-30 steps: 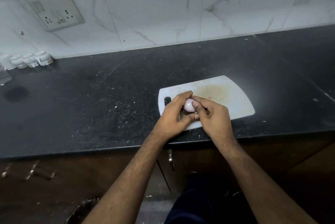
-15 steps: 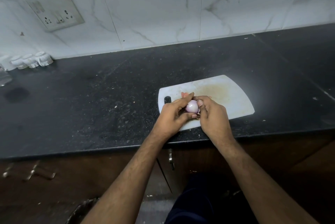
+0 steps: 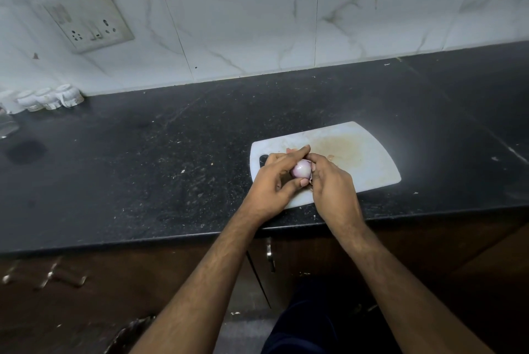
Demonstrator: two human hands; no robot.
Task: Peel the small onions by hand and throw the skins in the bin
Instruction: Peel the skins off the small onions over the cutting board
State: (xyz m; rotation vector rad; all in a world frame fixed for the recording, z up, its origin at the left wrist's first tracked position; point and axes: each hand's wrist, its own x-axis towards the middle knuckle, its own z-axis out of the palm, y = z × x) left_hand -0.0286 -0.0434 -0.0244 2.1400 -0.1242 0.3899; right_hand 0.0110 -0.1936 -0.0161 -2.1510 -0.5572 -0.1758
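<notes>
I am pinching the small onion [image 3: 301, 169] between the thumb and fingers of my left hand [image 3: 273, 182], while the fingertips of my right hand [image 3: 332, 182] are closing on a flap of dry brownish skin [image 3: 310, 180] at its right side, so the pull looks set to run rightward, away from the left hand. The bulb is showing smooth, glossy pale purple, its stem end pointing up and away from me, and I am holding it just above the stained white cutting board [image 3: 369, 159] on the speckled black counter [image 3: 143, 176]; no bin is showing.
</notes>
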